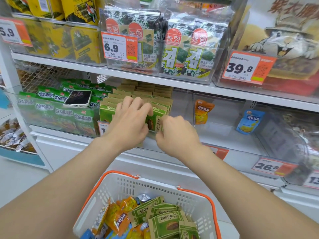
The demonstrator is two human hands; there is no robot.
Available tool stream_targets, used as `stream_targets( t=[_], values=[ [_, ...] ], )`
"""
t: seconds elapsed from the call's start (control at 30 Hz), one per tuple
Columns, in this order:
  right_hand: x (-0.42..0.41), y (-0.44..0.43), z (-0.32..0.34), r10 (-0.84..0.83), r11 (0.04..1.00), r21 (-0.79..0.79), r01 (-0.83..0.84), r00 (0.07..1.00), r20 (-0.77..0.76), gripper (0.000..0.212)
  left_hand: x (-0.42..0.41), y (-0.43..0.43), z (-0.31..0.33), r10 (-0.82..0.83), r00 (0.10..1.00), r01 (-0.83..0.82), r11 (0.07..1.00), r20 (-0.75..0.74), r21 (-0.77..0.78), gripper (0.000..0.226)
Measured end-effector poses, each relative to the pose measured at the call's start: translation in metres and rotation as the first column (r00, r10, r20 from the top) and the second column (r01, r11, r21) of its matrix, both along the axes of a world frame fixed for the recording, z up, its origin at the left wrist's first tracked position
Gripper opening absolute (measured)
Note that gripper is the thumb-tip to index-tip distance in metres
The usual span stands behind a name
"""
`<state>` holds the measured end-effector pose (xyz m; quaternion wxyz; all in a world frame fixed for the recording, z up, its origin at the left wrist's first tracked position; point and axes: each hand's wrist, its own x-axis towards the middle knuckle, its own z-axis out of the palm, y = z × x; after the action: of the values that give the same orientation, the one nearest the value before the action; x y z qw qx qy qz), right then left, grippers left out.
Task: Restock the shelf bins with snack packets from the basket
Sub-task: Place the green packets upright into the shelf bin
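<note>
Nearest: white plastic slotted basket with orange handles (pixel 155 188), its lower part cut off by the frame edge. Inside lies a loose heap of green-and-kraft nut packets (pixel 165 221), orange packets (pixel 119 219) and a few blue ones, mostly cropped at the bottom; one silvery packet end shows, its print unreadable.

Both bare forearms reach over the basket to the lower shelf.

Left hand (pixel 131 121): fingers curled downward over the front row of green-and-kraft packets standing in the clear plastic shelf bin (pixel 160 135). It touches their tops; whether it actually pinches one cannot be told, as the fingertips are hidden behind the packets.

Right hand (pixel 176 133): loosely closed, thumb and fingertips at the bin's front lip, just beside the front packet (pixel 155 120) with the nut picture. Its grip is hidden by the knuckles; contact with the packet cannot be confirmed. An orange price tag on the bin is mostly covered by the left wrist.

Left neighbour bin: bright green foil packets (pixel 57 112), with a white-edged smartphone (pixel 78 99) lying screen-up on top.

Right bins: one orange pouch (pixel 202 112) alone, then one blue pouch (pixel 250 121) further right, seen blurred through plastic.

Farthest, upper shelf: seaweed packs (pixel 183 54) behind a 6.9 price label (pixel 119 47).
</note>
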<state>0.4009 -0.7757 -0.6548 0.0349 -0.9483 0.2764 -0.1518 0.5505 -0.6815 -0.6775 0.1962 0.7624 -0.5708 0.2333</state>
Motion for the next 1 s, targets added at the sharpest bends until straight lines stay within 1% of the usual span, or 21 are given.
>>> stream_targets(
  t=[0.03, 0.1, 0.13, 0.17, 0.2, 0.27, 0.33, 0.37, 0.43, 0.5, 0.57, 0.6, 0.63, 0.7, 0.73, 0.77, 0.83, 0.9, 1.0],
  values=[
    [-0.007, 0.006, -0.003, 0.043, 0.999, 0.005, -0.043, 0.998, -0.043, 0.015, -0.007, 0.002, -0.001, -0.025, 1.0, 0.025, 0.999, -0.004, 0.042, 0.028],
    [-0.023, 0.015, -0.013, 0.112, 0.993, 0.064, -0.102, 0.98, -0.162, 0.015, -0.025, 0.006, -0.008, -0.076, 0.995, 0.085, 0.984, -0.062, 0.155, 0.016],
    [-0.031, 0.017, -0.02, 0.14, 0.988, 0.097, -0.12, 0.961, -0.239, 0.013, -0.034, 0.007, -0.013, -0.093, 0.991, 0.113, 0.969, -0.101, 0.221, 0.015],
    [-0.04, 0.018, -0.028, 0.165, 0.984, 0.119, -0.132, 0.927, -0.336, 0.016, -0.043, 0.009, -0.021, -0.098, 0.985, 0.136, 0.945, -0.141, 0.297, 0.016],
    [-0.048, 0.019, -0.037, 0.194, 0.979, 0.14, -0.148, 0.886, -0.422, 0.02, -0.052, 0.011, -0.029, -0.098, 0.98, 0.159, 0.912, -0.175, 0.379, 0.019],
    [-0.062, 0.019, -0.059, 0.24, 0.969, 0.188, -0.158, 0.776, -0.583, 0.015, -0.067, 0.014, -0.047, -0.116, 0.969, 0.22, 0.813, -0.219, 0.54, 0.027],
    [-0.075, 0.018, -0.083, 0.284, 0.957, 0.246, -0.152, 0.656, -0.699, 0.023, -0.079, 0.018, -0.061, -0.16, 0.951, 0.297, 0.713, -0.265, 0.635, 0.031],
    [-0.08, 0.017, -0.094, 0.302, 0.951, 0.273, -0.143, 0.61, -0.733, 0.023, -0.084, 0.019, -0.066, -0.175, 0.943, 0.324, 0.676, -0.283, 0.662, 0.033],
    [-0.09, 0.018, -0.115, 0.335, 0.942, 0.293, -0.165, 0.536, -0.775, 0.021, -0.092, 0.022, -0.077, -0.184, 0.938, 0.342, 0.633, -0.293, 0.695, 0.033],
    [-0.098, 0.022, -0.132, 0.376, 0.926, 0.304, -0.224, 0.477, -0.795, 0.028, -0.1, 0.028, -0.09, -0.181, 0.936, 0.348, 0.614, -0.303, 0.709, 0.032],
    [-0.106, 0.03, -0.152, 0.4, 0.912, 0.306, -0.274, 0.418, -0.816, 0.019, -0.111, 0.036, -0.108, -0.166, 0.922, 0.377, 0.583, -0.349, 0.719, 0.03],
    [-0.11, 0.035, -0.165, 0.412, 0.901, 0.307, -0.306, 0.383, -0.827, 0.02, -0.116, 0.04, -0.117, -0.153, 0.919, 0.384, 0.555, -0.363, 0.738, 0.028],
    [-0.115, 0.041, -0.176, 0.432, 0.882, 0.314, -0.351, 0.338, -0.836, 0.026, -0.122, 0.044, -0.126, -0.141, 0.926, 0.371, 0.515, -0.35, 0.773, 0.028],
    [-0.124, 0.052, -0.195, 0.481, 0.825, 0.34, -0.451, 0.247, -0.841, 0.035, -0.132, 0.045, -0.143, -0.142, 0.952, 0.306, 0.421, -0.272, 0.854, 0.029],
    [-0.127, 0.057, -0.204, 0.494, 0.799, 0.352, -0.487, 0.197, -0.847, 0.036, -0.136, 0.045, -0.149, -0.152, 0.957, 0.286, 0.38, -0.246, 0.879, 0.03],
    [-0.131, 0.061, -0.213, 0.493, 0.781, 0.359, -0.512, 0.151, -0.857, 0.036, -0.139, 0.044, -0.154, -0.154, 0.957, 0.285, 0.349, -0.245, 0.893, 0.029],
    [-0.136, 0.061, -0.233, 0.46, 0.775, 0.352, -0.525, 0.086, -0.884, 0.036, -0.144, 0.04, -0.161, -0.152, 0.948, 0.315, 0.312, -0.28, 0.896, 0.026],
    [-0.141, 0.053, -0.252, 0.41, 0.784, 0.318, -0.533, 0.062, -0.91, 0.032, -0.147, 0.035, -0.164, -0.163, 0.943, 0.327, 0.305, -0.289, 0.894, 0.025],
    [-0.143, 0.035, -0.258, 0.389, 0.806, 0.294, -0.514, 0.085, -0.917, 0.028, -0.148, 0.032, -0.167, -0.16, 0.95, 0.306, 0.3, -0.268, 0.904, 0.026]
  ],
)
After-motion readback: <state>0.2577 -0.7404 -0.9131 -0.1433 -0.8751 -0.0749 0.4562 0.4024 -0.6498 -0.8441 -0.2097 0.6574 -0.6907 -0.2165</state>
